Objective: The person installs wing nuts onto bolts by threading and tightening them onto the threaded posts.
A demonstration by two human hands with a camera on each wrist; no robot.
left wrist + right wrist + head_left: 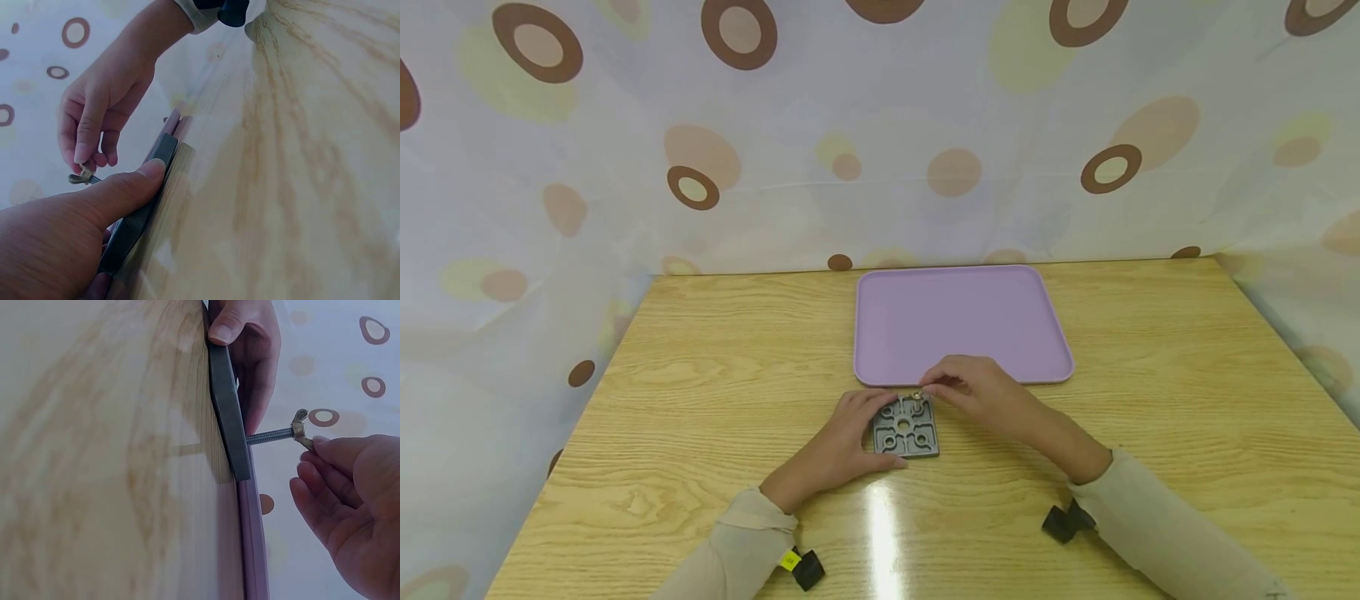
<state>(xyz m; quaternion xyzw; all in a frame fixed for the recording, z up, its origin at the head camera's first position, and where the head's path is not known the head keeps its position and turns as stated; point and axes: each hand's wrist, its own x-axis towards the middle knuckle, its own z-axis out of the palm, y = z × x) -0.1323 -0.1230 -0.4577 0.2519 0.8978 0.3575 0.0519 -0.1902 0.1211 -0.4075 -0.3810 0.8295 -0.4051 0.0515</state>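
Note:
A square grey metal plate (pixel 913 432) with round holes and raised ribs lies on the table in the head view. My left hand (pixel 842 437) holds it from the left, thumb at the near edge and fingers at the far edge. From the plate's far right corner a threaded bolt (pixel 270 436) sticks up, with a brass-coloured wing nut (pixel 299 429) at its top end. Thumb and forefinger of my right hand (pixel 981 392) pinch one wing of that nut. In the left wrist view the wing nut (pixel 79 178) is partly covered by the right fingertips.
Just behind the plate lies a lilac tray (pixel 955 325), close to the far edge of the wooden table (pixel 737 350). A patterned cloth (pixel 880 150) hangs behind and along both sides. Black wrist devices (pixel 1060 524) sit at both cuffs.

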